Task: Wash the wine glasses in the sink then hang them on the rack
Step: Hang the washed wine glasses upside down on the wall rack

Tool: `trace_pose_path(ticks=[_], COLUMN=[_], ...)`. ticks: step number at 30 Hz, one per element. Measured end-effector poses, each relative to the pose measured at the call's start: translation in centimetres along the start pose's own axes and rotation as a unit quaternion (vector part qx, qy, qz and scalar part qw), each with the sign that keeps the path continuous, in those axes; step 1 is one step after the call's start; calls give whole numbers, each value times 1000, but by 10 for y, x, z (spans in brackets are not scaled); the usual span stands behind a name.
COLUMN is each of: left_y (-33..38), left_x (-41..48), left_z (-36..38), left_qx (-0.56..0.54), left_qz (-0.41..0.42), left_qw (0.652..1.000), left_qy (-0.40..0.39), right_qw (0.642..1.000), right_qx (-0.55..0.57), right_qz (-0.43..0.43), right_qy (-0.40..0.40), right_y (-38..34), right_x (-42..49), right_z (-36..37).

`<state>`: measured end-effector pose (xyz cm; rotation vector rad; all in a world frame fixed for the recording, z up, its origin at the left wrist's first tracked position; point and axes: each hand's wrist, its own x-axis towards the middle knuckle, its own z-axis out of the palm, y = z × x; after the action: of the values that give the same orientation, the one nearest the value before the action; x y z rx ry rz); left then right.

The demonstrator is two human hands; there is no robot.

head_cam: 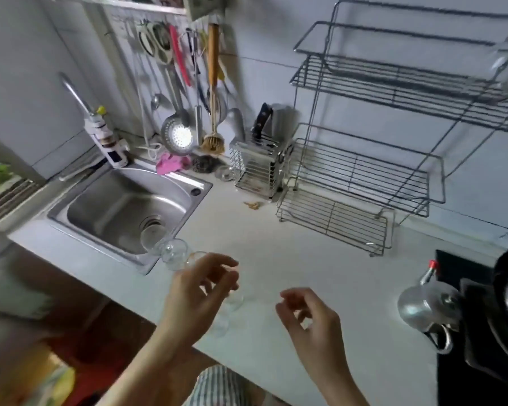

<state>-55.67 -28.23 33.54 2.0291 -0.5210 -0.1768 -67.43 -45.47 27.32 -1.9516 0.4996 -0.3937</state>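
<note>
Clear glass: wine glasses stand at the counter's front edge, just beside the sink's near right corner. Our left hand hovers over them, fingers loosely curled round nothing (right hand likewise empty). Step, we judge: picking up; next calls for a pinch on one stem, then the sink.

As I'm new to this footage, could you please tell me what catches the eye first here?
The tall wire rack at right dominates, opposite the steel sink at left. In front, the left hand hovers over clear wine glasses, the right hand beside it.
</note>
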Motion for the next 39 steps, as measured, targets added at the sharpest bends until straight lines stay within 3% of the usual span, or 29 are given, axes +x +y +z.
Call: trace_pose_path(ticks=[4, 9, 13, 22, 30, 35, 39], left_y=[-79, -141, -179, -239, -256, -252, -231], left_x=[-56, -66, -44, 16, 24, 19, 23], left_z=[-35, -51, -66, -125, -129, -121, -119], left_qx=[6, 6, 35, 49, 25, 45, 64], left_qz=[-154, -209, -192, -109, -96, -57, -79], left_qw=[985, 976, 980, 959, 942, 930, 910], left_qy=[78, 56, -39, -256, -320, -361, -403], right_qw=[994, 990, 987, 952, 919, 917, 913], right_qx=[-16, -50, -72, -130, -178, -192, -191], right_qz=[46, 92, 142, 201, 236, 227, 186], right_qy=[-100, -90, -34, 189, 261, 267, 310], right_y=[25, 35, 35, 11, 9, -4, -38], right_x=[-42, -48, -44, -46, -37, -45, -57], right_z=[66, 115, 151, 246, 272, 270, 255])
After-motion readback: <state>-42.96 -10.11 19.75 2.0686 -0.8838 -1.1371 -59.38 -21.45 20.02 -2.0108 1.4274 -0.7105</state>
